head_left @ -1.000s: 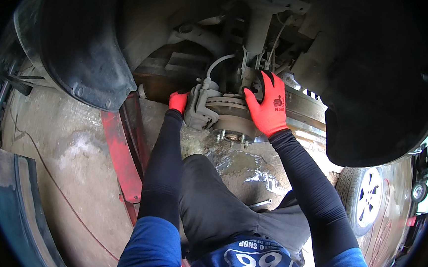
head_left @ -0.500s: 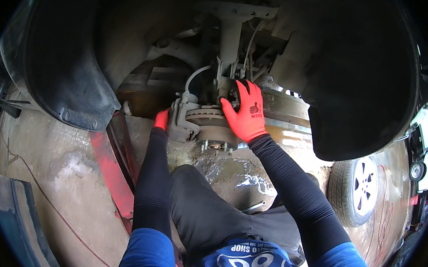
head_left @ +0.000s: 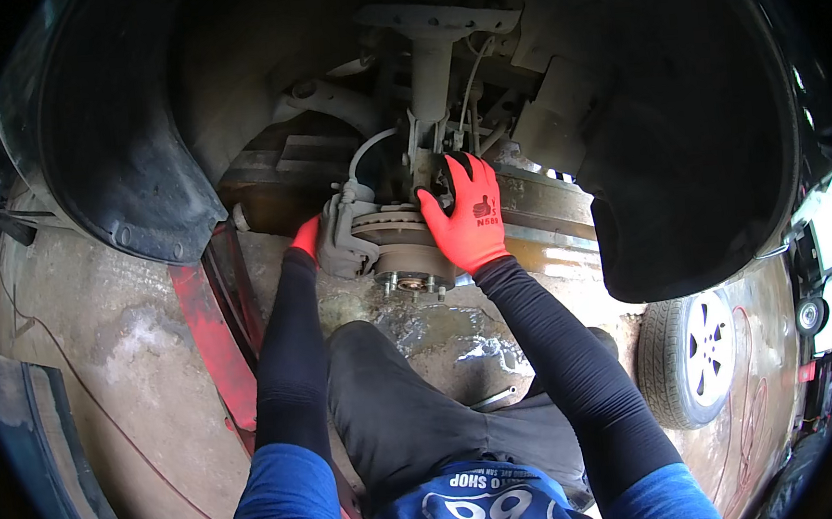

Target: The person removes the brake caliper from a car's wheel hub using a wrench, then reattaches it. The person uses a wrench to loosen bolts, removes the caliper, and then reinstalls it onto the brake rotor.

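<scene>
In front of me hangs a bare wheel hub with a brake disc (head_left: 391,228) and wheel studs (head_left: 412,283). A brake caliper (head_left: 343,234) straddles the disc's left side. Beside the caliper is my left hand (head_left: 307,238) in a red glove, its fingers hidden behind the metal. My right hand (head_left: 468,220), gloved in red with black on the fingers, lies at the disc's right edge. Its thumb and fingers are spread, reaching toward the metal below the strut (head_left: 430,80). A pale brake hose (head_left: 367,150) curves up from the caliper.
Black wheel-arch liners (head_left: 688,144) hang on both sides. A red metal stand or jack part (head_left: 214,341) is left of my legs. A removed wheel (head_left: 685,360) stands at the right. On the wet floor lies a metal tool (head_left: 495,399), and a thin cable (head_left: 97,393) runs along the left.
The view has shifted slightly, so the suspension parts sit a little further left and lower. Both hands stay in nearly the same places against the brake assembly.
</scene>
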A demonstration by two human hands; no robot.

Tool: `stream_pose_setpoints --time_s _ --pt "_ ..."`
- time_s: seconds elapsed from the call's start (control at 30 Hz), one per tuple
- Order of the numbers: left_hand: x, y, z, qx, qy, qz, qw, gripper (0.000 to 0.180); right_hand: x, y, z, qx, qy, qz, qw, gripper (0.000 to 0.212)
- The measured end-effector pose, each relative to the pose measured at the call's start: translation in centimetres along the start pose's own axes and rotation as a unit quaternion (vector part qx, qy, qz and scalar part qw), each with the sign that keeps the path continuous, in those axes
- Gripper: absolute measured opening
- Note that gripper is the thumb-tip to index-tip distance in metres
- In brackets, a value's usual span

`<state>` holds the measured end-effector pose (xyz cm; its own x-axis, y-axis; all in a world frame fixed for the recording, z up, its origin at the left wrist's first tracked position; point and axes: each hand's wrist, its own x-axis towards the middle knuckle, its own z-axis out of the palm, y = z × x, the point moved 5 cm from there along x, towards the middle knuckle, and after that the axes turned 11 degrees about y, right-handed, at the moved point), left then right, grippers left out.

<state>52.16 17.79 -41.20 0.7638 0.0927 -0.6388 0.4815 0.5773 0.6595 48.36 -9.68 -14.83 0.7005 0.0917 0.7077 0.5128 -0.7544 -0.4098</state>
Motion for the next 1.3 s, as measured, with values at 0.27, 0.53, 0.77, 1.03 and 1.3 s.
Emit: stream_pose_setpoints --time_s 0.27,0.53,0.77,1.03,1.3 --pt "-2.6 0.5 2.7 -0.006 0.001 0.025 1.0 0.048 -0.4 0.6 0.1 -0.014 0.002 -0.01 1.0 0.06" --pt "-2.7 1.9 0.6 0.017 0.059 0.041 0.997 0.046 0.1 -0.6 0.4 0.006 0.003 -0.014 1.0 0.06" --pt "1.5 0.8 -0.5 -0.042 0.047 0.074 0.995 0.048 -0.3 0.0 0.4 -0.007 0.009 -0.015 1.0 0.06" --pt "5.7 -2.4 -2.0 -0.01 -0.074 0.033 0.997 0.048 -0.2 -0.1 0.2 0.005 0.002 -0.007 1.0 0.058" --pt "5.4 -4.2 -0.6 -0.137 -0.037 -0.036 0.989 0.045 -0.4 0.3 -0.1 -0.012 0.007 -0.017 1.0 0.056"
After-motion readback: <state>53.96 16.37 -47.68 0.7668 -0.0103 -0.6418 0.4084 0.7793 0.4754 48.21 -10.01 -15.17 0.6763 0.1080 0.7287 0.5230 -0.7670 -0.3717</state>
